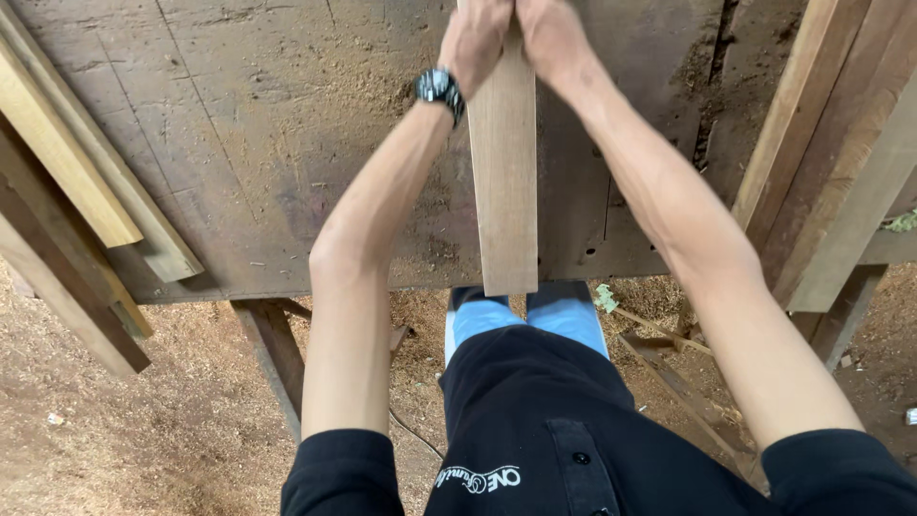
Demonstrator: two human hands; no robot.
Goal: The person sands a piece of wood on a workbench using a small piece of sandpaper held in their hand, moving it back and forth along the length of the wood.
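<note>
Wooden board [503,162], one, between left hand [475,40] and right hand [549,36]

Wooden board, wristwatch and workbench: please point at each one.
wooden board [504,191], head view, middle of its face
wristwatch [438,87], head view, its dial
workbench [239,143], head view, bare top

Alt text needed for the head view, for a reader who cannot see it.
Both hands, left hand and right hand, grip a narrow wooden board lying lengthwise on a worn, sawdust-strewn workbench. Timber planks lean at both sides.
</note>
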